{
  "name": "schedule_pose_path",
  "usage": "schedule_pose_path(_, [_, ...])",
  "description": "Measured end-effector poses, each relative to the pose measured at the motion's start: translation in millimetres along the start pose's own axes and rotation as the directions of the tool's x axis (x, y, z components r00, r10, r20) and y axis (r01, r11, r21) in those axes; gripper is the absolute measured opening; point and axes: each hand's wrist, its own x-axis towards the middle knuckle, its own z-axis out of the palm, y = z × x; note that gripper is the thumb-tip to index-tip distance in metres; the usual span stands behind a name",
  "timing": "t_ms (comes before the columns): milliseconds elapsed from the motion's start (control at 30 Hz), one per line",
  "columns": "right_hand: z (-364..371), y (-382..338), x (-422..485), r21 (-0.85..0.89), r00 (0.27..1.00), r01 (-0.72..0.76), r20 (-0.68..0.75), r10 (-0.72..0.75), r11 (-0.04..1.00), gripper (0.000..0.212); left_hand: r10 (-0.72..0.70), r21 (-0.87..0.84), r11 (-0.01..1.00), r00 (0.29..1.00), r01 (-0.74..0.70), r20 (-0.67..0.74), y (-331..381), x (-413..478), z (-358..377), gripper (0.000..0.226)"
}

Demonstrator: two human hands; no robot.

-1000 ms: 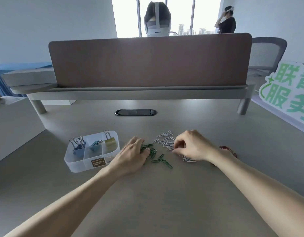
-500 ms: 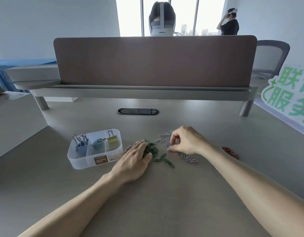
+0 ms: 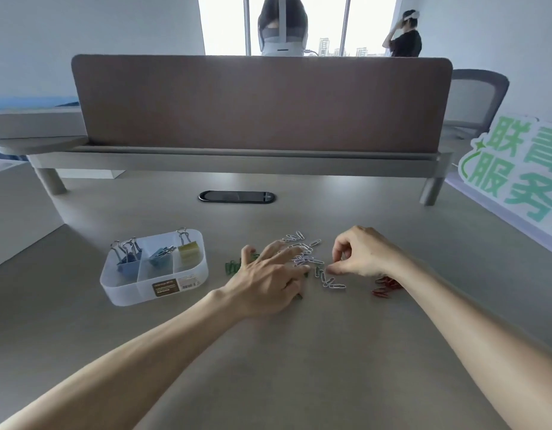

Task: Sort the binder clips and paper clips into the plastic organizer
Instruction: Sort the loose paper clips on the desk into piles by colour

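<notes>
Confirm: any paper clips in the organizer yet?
No. The organizer holds only binder clips; the paper clips lie loose on the desk.

This is an open-plan office. A wide grey desk (image 3: 268,352) runs up to a brown fabric privacy screen (image 3: 259,103) that divides it from the facing workstation, where another person (image 3: 282,26) sits behind the screen. A black oval cable port (image 3: 236,196) is set into the desk's surface. A mesh-backed office chair (image 3: 476,100) stands at the far right, next to a white sign with large green characters (image 3: 516,172). Tall windows (image 3: 327,23) behind show city high-rises, and a second person (image 3: 406,35) stands by them. Stationery fits the setting: binder clips (image 3: 156,254) in a plastic organizer (image 3: 153,288) and loose paper clips (image 3: 305,256) on the desk.
</notes>
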Motion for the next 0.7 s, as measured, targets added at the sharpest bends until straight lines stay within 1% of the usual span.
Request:
schedule_pose_path(100, [-3,4,-3,0.024,1.0,-0.003,0.003,0.003,1.0,0.024,0.005,-0.003,1.0,0.999,-0.005,-0.041,-8,-12,0,0.04])
schedule_pose_path(200, [-3,5,-2,0.028,1.0,0.004,0.0,-0.004,1.0,0.023,-0.023,-0.062,0.998,0.995,0.018,-0.093,-11,-12,-7,0.035])
schedule_pose_path(233, [-3,4,-1,0.03,1.0,0.008,0.001,-0.008,1.0,0.022,-0.024,-0.075,0.997,0.996,0.017,-0.092,-10,-8,-9,0.038])
schedule_pose_path(333, [-1,3,1,0.058,1.0,0.011,-0.009,-0.01,0.998,0.021,0.005,-0.054,0.999,1.0,-0.005,0.0,2,6,-8,0.051])
schedule_pose_path(400, [-1,3,0,0.072,1.0,0.013,-0.025,-0.011,0.997,0.021,0.027,-0.014,1.0,0.998,-0.027,0.06,7,10,-4,0.051])
schedule_pose_path(500, [-2,8,-2,0.076,0.999,0.014,-0.029,-0.012,0.997,0.02,0.026,0.009,1.0,0.996,-0.027,0.088,4,7,0,0.05])
schedule_pose_path(600, [-2,9,-3,0.079,1.0,0.011,-0.028,-0.009,0.997,0.019,0.02,-0.027,0.999,0.998,-0.018,0.053,-5,-3,0,0.047])
schedule_pose_path(700, [1,4,-3,0.087,0.998,0.055,-0.033,-0.053,0.995,0.018,0.006,-0.045,0.999,1.0,-0.007,-0.01,-12,-13,0,0.04])
